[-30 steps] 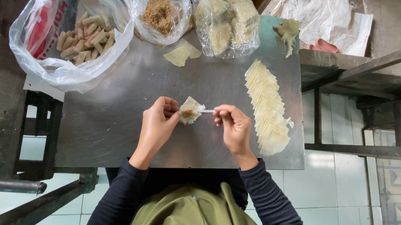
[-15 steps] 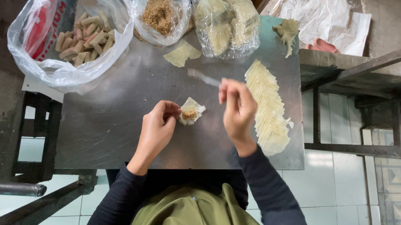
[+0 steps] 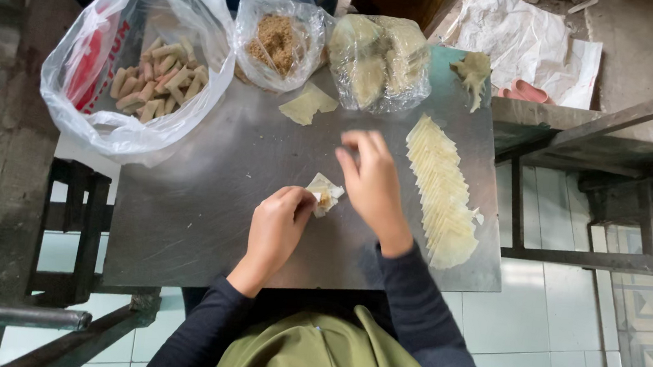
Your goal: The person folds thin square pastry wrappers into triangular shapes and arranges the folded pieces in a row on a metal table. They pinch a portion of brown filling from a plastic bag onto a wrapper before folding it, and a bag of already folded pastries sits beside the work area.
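One steel tabletop (image 3: 199, 218), then bag of rolled pieces (image 3: 160, 78), fanned row of wrappers (image 3: 440, 190), filling bag (image 3: 277, 38). Left hand (image 3: 276, 231) pinched on small filled wrapper (image 3: 324, 193) near table's middle; right hand (image 3: 372, 180) just above, fingers curled, grip unclear. Likely light, soft, tearable: best taken at folded edges

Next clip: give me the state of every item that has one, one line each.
wrapper: partly folded around filling, pinched by left hand
right hand: raised above the wrapper, grip unclear
wrapper stack: fanned out flat
rolls bag: open
filling bag: open
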